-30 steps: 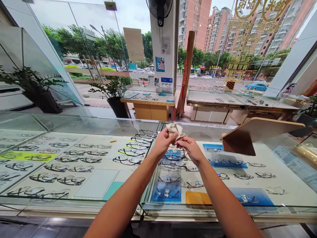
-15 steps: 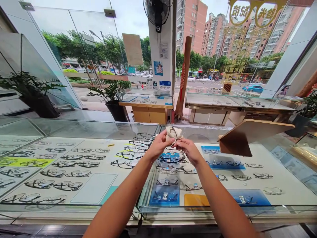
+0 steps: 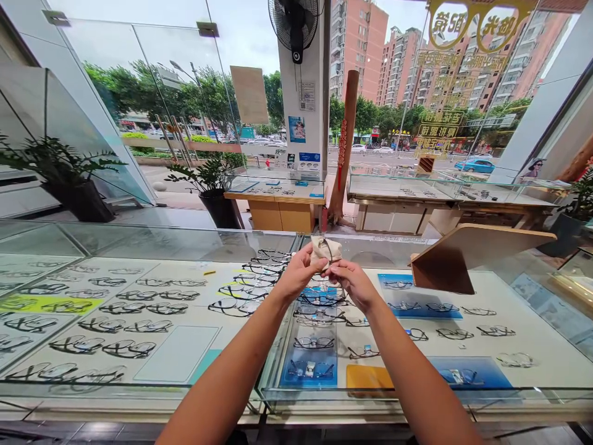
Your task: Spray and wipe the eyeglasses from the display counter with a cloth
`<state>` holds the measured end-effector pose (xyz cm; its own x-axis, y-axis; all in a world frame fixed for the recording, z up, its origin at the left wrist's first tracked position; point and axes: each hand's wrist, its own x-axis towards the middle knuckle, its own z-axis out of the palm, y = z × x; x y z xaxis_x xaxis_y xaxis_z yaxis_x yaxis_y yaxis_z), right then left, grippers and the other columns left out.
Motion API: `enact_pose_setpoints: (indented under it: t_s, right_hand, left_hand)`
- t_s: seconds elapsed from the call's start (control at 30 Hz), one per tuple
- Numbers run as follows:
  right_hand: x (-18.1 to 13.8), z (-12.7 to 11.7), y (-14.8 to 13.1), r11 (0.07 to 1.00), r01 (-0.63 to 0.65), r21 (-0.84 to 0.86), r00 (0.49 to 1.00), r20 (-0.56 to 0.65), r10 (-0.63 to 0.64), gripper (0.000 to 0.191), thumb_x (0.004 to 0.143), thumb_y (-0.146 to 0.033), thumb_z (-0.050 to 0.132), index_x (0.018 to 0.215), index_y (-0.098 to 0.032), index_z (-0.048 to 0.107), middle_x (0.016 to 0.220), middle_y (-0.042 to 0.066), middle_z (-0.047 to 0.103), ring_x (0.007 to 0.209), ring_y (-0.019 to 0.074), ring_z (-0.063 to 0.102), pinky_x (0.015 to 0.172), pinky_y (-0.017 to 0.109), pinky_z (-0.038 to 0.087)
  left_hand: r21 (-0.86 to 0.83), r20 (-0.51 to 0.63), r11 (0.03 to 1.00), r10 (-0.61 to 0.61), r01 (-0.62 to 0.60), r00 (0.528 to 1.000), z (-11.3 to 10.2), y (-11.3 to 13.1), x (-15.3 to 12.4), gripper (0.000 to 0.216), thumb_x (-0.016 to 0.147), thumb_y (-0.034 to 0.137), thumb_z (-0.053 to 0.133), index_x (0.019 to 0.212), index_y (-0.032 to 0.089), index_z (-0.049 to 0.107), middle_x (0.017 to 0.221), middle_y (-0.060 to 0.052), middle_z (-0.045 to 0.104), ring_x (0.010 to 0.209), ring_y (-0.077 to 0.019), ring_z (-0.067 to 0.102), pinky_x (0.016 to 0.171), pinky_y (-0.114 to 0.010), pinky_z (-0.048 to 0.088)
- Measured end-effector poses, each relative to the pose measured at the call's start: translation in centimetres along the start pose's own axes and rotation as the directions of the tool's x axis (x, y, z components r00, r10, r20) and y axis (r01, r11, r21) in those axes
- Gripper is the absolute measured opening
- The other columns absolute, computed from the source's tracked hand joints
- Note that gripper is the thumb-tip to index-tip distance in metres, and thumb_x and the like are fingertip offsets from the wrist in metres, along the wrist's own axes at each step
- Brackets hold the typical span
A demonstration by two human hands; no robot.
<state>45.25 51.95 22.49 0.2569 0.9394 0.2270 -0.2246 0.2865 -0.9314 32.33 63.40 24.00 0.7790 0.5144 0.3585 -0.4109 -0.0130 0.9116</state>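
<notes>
Above the glass display case (image 3: 296, 238), both of my hands are held close together at arm's length. My left hand (image 3: 296, 273) is closed on a crumpled cream cloth (image 3: 319, 248), thumb pressed against its lower edge. A pair of dark-rimmed eyeglasses (image 3: 330, 252) lies against the cloth, one curved rim showing over it. My right hand (image 3: 353, 281) pinches the lower part of the eyeglasses, and its fingertips almost meet my left thumb. The cloth and fingers hide most of the frame.
Rows of eyeglasses (image 3: 127, 308) lie inside the case under glass. A brown tilted board (image 3: 445, 269) stands on the right side. An orange-yellow pad (image 3: 368, 378) lies near the front. Beyond are a potted plant (image 3: 220, 207) and a wooden post (image 3: 345, 136).
The view has shifted very slightly. My hands stay in nearly the same place, with the cloth and the dark rim turned a little between my fingers.
</notes>
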Motion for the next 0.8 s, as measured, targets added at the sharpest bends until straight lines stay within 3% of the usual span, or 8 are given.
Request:
enact_pose_setpoints:
  t_s: [0.1, 0.2, 0.27, 0.37, 0.47, 0.67, 0.8]
  right_hand:
    - [-0.1, 0.3, 0.5, 0.998, -0.005, -0.059, 1.000, 0.012, 0.005, 0.026, 0.079, -0.046, 0.079, 0.080, -0.021, 0.080, 0.087, 0.005, 0.076, 0.078, 0.0180, 0.055, 0.079, 0.035, 0.041]
    - [-0.2, 0.5, 0.7, 0.992, 0.007, -0.130, 0.999, 0.034, -0.002, 0.027, 0.082, -0.048, 0.078, 0.083, -0.021, 0.081, 0.089, 0.005, 0.076, 0.081, 0.0189, 0.056, 0.082, 0.035, 0.042]
    - [-0.2, 0.3, 0.6, 0.993, 0.018, -0.121, 1.000, 0.028, -0.015, 0.028, 0.082, -0.049, 0.079, 0.084, -0.021, 0.081, 0.090, 0.005, 0.077, 0.080, 0.0188, 0.055, 0.081, 0.035, 0.042]
    - [0.1, -0.1, 0.5, 0.998, 0.027, -0.055, 1.000, -0.014, -0.028, 0.029, 0.078, -0.050, 0.082, 0.082, -0.021, 0.081, 0.089, 0.006, 0.077, 0.076, 0.0177, 0.052, 0.075, 0.034, 0.041]
    - [0.2, -0.2, 0.7, 1.000, 0.004, -0.005, 1.000, -0.022, -0.004, 0.032, 0.074, -0.051, 0.086, 0.082, -0.020, 0.081, 0.087, 0.006, 0.076, 0.075, 0.0169, 0.052, 0.074, 0.033, 0.040]
    - [-0.1, 0.3, 1.4, 0.985, 0.024, -0.169, 0.999, 0.030, -0.019, 0.036, 0.080, -0.056, 0.081, 0.088, -0.021, 0.083, 0.089, 0.005, 0.075, 0.080, 0.0183, 0.054, 0.080, 0.034, 0.041]
    - [-0.1, 0.2, 1.3, 0.994, 0.012, -0.111, 1.000, 0.014, -0.011, 0.035, 0.080, -0.055, 0.083, 0.087, -0.021, 0.082, 0.090, 0.005, 0.075, 0.082, 0.0185, 0.054, 0.081, 0.034, 0.041]
  left_hand:
    - [0.008, -0.112, 0.999, 0.034, -0.033, 0.993, 0.5, -0.7, 0.0, 0.049, 0.081, 0.054, 0.085, 0.106, 0.016, 0.067, 0.077, 0.000, 0.067, 0.057, -0.0097, 0.053, 0.058, -0.024, 0.043]
    - [0.024, -0.227, 0.997, 0.073, -0.070, 0.971, 0.6, -1.1, 0.2, 0.049, 0.086, 0.063, 0.077, 0.091, 0.015, 0.066, 0.072, 0.000, 0.064, 0.058, -0.0098, 0.052, 0.058, -0.024, 0.042]
    - [-0.007, -0.185, 0.999, 0.052, -0.054, 0.981, 0.3, -1.0, 0.3, 0.050, 0.087, 0.063, 0.075, 0.092, 0.014, 0.067, 0.077, -0.002, 0.067, 0.062, -0.0112, 0.056, 0.063, -0.025, 0.046]
    - [-0.063, -0.051, 0.998, 0.004, -0.007, 0.999, 0.0, -0.7, 0.3, 0.050, 0.083, 0.055, 0.083, 0.111, 0.015, 0.069, 0.094, -0.006, 0.073, 0.077, -0.0152, 0.064, 0.075, -0.028, 0.051]
    - [-0.075, -0.004, 0.997, -0.013, 0.012, 1.000, 0.2, -0.8, 0.1, 0.055, 0.080, 0.046, 0.089, 0.121, 0.018, 0.066, 0.092, -0.003, 0.071, 0.071, -0.0118, 0.060, 0.069, -0.024, 0.048]
    - [-0.090, -0.174, 0.996, -0.009, -0.006, 0.985, 0.6, -1.7, 0.3, 0.049, 0.086, 0.063, 0.077, 0.088, 0.016, 0.062, 0.068, 0.003, 0.060, 0.052, -0.0067, 0.045, 0.051, -0.021, 0.033]
    - [-0.120, -0.099, 0.992, -0.042, 0.030, 0.994, 0.1, -1.2, 0.2, 0.050, 0.089, 0.064, 0.074, 0.089, 0.015, 0.065, 0.064, 0.002, 0.059, 0.054, -0.0084, 0.047, 0.057, -0.023, 0.039]
